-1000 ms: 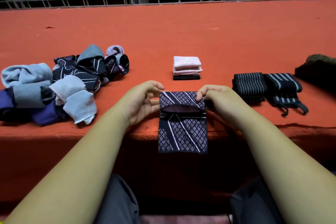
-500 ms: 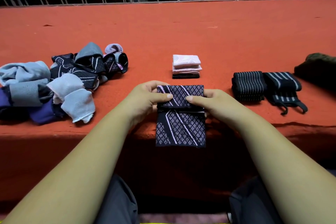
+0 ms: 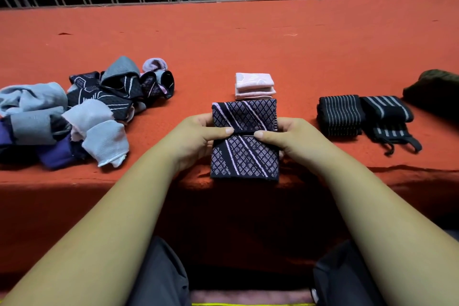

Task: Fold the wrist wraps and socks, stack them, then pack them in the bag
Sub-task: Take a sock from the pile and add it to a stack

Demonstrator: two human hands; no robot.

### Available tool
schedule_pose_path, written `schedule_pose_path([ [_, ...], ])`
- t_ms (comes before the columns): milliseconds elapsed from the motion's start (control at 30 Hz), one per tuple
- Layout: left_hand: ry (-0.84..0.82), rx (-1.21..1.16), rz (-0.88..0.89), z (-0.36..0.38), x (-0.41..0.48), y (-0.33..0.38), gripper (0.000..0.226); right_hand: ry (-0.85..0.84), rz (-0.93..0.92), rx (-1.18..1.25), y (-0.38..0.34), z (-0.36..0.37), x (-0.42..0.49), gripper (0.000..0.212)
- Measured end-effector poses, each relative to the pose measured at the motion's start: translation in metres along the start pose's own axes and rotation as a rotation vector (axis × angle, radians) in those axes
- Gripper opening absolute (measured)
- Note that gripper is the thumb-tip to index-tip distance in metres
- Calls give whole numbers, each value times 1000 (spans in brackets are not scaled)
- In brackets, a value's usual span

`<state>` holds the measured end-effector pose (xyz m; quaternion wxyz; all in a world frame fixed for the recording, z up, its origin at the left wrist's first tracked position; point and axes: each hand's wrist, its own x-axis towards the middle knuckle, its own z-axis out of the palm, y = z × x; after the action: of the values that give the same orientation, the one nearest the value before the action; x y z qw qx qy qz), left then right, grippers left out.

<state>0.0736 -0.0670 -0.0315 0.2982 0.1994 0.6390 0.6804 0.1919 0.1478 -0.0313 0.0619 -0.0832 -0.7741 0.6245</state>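
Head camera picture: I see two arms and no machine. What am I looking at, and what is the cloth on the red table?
There is no robot here: the camera sits on a person's head and looks down, so the two bare arms are that person's own. The left hand and right hand pinch a dark, diamond-patterned sock at its fold, thumbs on top, at the near edge of the red table. Just behind it lies a small stack of folded pink items. To the left is a loose pile of unfolded socks, grey, purple and dark. To the right lie two black striped wrist wraps, folded side by side. At the far right edge is a dark olive thing, cut off; I cannot tell what it is.
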Motion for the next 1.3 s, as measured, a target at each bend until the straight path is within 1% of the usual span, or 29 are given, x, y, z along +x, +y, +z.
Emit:
schedule_pose_path([
  [33, 1, -16, 3, 0, 1, -1, 38, 7, -9, 22, -1, 0, 0, 10],
  [200, 24, -100, 30, -4, 4, -1, 42, 8, 10, 225, 1, 1, 4, 23],
  [300, 10, -131, 24, -8, 4, 1, 45, 5, 13, 312, 1, 2, 7, 29],
  [400, -18, -219, 21, -11, 4, 3, 48, 2, 8, 372, 2, 3, 9, 37],
  [500, -66, -300, -48, -10, 1, 6, 41, 5, -8, 456, 0, 4, 9, 40],
  [600, -94, -366, -187, -13, 0, 4, 28, -6, -24, 545, -7, 4, 5, 39],
  [633, -105, -376, -227, -13, -1, 6, 26, -5, -17, 547, -8, 3, 4, 41],
  [667, -116, -384, -252, -14, -1, 6, 30, 3, -6, 541, -8, 2, 4, 43],
  [733, -128, -350, -267, -16, -1, 6, 53, 25, 12, 522, -8, 2, 3, 49],
  [767, -131, -308, -267, -16, -2, 6, 58, 37, 11, 519, -7, 2, 4, 51],
  [867, -107, -151, -188, -18, 0, -1, 50, 51, 3, 519, -13, 3, 1, 48],
  [933, -104, -102, -116, -17, 1, -2, 49, 7, 2, 551, -14, 2, 1, 45],
  [1000, -86, -111, -45, -15, 3, 0, 46, -68, 15, 462, -10, 0, 4, 41],
  [1100, -36, -101, 14, -13, 6, 1, 46, -142, 77, 305, -2, -3, 10, 54],
  [1133, -5, -77, 17, -13, 8, -1, 46, -138, 82, 291, -2, -3, 11, 59],
  [1167, 26, -48, 14, -12, 9, -2, 46, -115, 79, 292, -2, -3, 12, 60],
  [1200, 54, -23, 15, -11, 10, -2, 46, -81, 65, 302, -1, -2, 13, 54],
  [1300, 111, 29, 59, -8, 11, -1, 40, 66, 11, 274, 4, 3, 15, 15],
])
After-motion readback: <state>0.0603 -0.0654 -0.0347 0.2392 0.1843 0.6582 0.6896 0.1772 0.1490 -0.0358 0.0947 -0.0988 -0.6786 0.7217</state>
